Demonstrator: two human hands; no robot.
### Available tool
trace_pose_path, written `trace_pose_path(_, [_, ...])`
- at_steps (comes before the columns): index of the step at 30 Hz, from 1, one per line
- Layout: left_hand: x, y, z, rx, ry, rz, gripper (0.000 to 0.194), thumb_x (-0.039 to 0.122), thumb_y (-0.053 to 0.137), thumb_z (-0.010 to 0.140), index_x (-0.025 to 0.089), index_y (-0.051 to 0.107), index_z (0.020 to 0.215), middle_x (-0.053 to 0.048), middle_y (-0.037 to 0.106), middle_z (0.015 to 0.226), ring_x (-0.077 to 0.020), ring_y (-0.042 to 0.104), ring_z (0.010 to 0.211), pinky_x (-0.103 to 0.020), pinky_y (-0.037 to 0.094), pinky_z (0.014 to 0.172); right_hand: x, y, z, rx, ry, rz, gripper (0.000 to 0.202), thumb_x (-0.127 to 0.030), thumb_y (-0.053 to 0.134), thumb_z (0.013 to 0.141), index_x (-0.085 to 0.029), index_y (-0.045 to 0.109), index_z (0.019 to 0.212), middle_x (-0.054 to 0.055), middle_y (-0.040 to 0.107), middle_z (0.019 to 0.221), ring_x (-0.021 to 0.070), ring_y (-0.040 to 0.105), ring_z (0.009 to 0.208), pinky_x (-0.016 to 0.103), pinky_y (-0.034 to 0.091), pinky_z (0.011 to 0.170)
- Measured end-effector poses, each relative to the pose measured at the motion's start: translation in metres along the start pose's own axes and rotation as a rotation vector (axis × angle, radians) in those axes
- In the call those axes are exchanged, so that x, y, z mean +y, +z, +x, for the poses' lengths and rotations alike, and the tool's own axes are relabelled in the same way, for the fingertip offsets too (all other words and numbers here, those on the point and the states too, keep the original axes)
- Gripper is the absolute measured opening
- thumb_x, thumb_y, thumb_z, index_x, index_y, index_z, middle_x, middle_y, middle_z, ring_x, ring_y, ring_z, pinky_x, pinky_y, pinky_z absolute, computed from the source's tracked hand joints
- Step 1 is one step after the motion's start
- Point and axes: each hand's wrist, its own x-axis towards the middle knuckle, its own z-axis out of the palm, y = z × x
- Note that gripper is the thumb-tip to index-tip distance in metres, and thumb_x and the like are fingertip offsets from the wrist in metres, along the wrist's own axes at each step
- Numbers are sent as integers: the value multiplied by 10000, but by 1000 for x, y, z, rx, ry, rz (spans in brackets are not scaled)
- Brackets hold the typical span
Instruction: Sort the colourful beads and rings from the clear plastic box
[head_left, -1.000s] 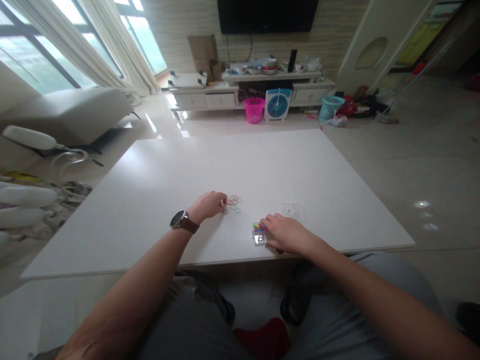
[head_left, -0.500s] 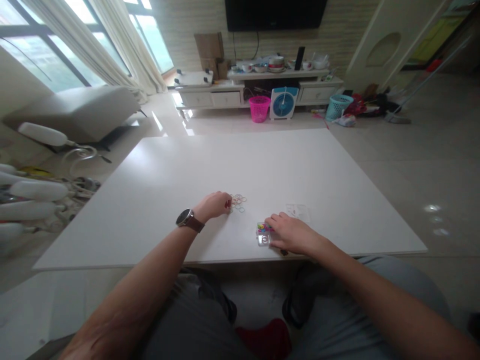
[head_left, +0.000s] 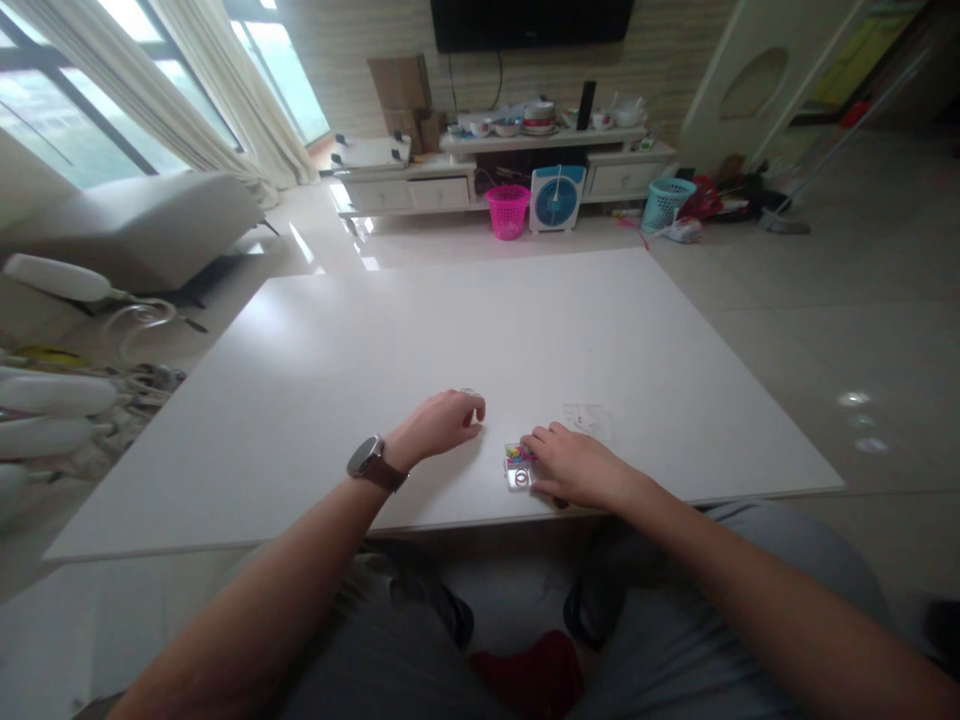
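Note:
My left hand (head_left: 444, 422), with a watch on its wrist, is above the white table with its fingers curled in toward the thumb. Whatever is in that pinch is too small to make out. Just behind the fingers a bit of a pile of thin loops (head_left: 467, 391), like rubber bands, shows; the hand covers the rest. My right hand (head_left: 574, 465) grips the right side of a small clear plastic box (head_left: 518, 480). Bright coloured bits lie in the box's far part and a thin ring in its near part.
A clear plastic bag (head_left: 589, 418) lies flat on the white table (head_left: 450, 320) beyond my right hand. A small dark object (head_left: 560, 504) is by the near edge, under that hand. Across the floor stand a pink basket (head_left: 508, 212) and a blue fan (head_left: 556, 200).
My left hand has come away from the pile of loops, moving right and nearer to the box. My right hand still holds the box. The whole view has shifted slightly.

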Motion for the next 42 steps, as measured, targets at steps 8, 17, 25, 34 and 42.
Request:
trace_pose_path(8, [51,30,-7,-97,191,26,156,271,580,820,228,728,794,-49,697,713,-179,639,672,-263,411,607,-1,-3,-1,10,-10,-2,409,-371,719,814,-191,551,1141,97,605,1115,262,544,1031,367,475,847])
trace_pose_path(17, [64,41,-3,-95,140,187,172,288,586,843,172,712,827,-105,682,710,-217,679,699,-284,470,635,-2,-1,1,1,1,0,407,-340,698,822,-182,542,1162,102,605,1115,260,534,1041,364,465,860])
trace_pose_path(25, [71,48,3,-75,208,205,132,208,553,868,142,667,886,-114,679,726,-237,691,721,-310,506,655,-5,-2,0,2,35,20,396,-356,695,825,-165,561,1145,98,616,1107,257,540,1024,357,474,844])
trace_pose_path(34, [58,35,3,-130,278,130,79,227,614,793,190,679,769,-75,695,706,-206,673,669,-274,453,607,-3,-1,1,-2,11,26,457,-369,708,823,-198,533,1209,93,602,1134,250,534,1055,356,468,864])
trace_pose_path(42, [26,2,0,-120,158,59,146,259,584,803,241,728,800,-21,709,719,-162,631,692,-262,429,675,-7,0,1,-8,14,-28,459,-348,720,805,-206,533,1199,104,604,1139,272,554,1049,363,472,835])
